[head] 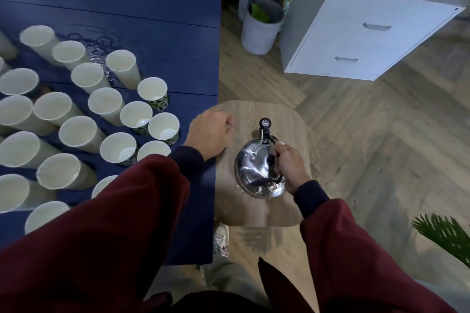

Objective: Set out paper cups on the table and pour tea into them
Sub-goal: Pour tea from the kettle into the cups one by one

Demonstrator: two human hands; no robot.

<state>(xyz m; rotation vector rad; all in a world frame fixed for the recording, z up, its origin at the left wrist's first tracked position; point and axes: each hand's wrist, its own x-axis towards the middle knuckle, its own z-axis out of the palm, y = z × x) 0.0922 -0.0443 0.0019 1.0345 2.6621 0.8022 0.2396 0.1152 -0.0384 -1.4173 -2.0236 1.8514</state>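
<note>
Several white paper cups (pixel 105 105) stand upright in rows on the dark blue table (pixel 165 33) at the left. A shiny steel kettle (pixel 256 173) sits on a small wooden stool (pixel 254 213) just right of the table. My right hand (pixel 292 162) grips the kettle's black handle from the right side. My left hand (pixel 211 134) hangs above the table's right edge and the stool's left corner, fingers curled, holding nothing. The cups nearest the stool show pale bottoms inside; whether they hold tea cannot be told.
A puddle of spilled liquid (pixel 101 46) glistens on the table behind the cups. A white drawer cabinet (pixel 368 38) and grey plant pots (pixel 262 30) stand beyond the stool on the wooden floor. A green plant (pixel 447 236) is at lower right.
</note>
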